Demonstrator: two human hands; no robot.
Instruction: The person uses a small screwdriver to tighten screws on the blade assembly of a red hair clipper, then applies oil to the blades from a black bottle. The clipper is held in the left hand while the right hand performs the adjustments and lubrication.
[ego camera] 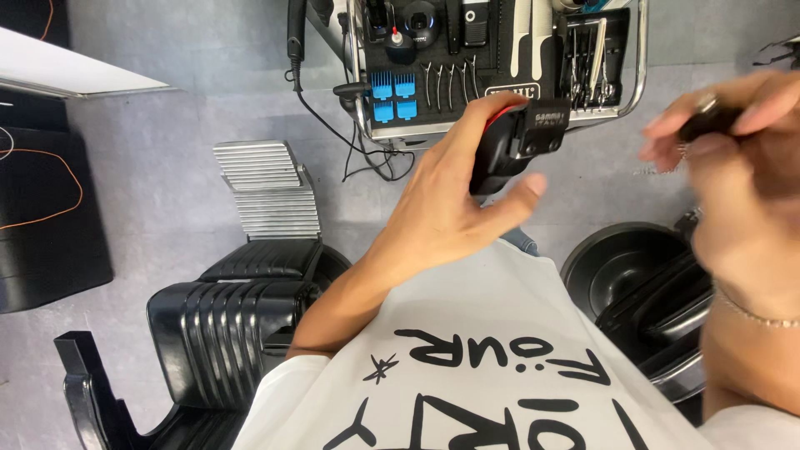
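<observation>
Black hair clipper [512, 142] sits gripped in your left hand [450, 196] below the tool tray [640, 79]; your right hand [737, 167], right of the clipper, pinches a small dark object [707, 122].

The black hair clipper [517, 142], red-trimmed along its top edge, was held tilted in mid-air in front of the white shirt. A small dark object [707, 122], blurred, was pinched up at the right.

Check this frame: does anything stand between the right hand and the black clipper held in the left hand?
Nothing visible does. The left hand holds the black clipper up, and the blurred right hand, pinching a small dark object, is apart from it with only open air between.
</observation>
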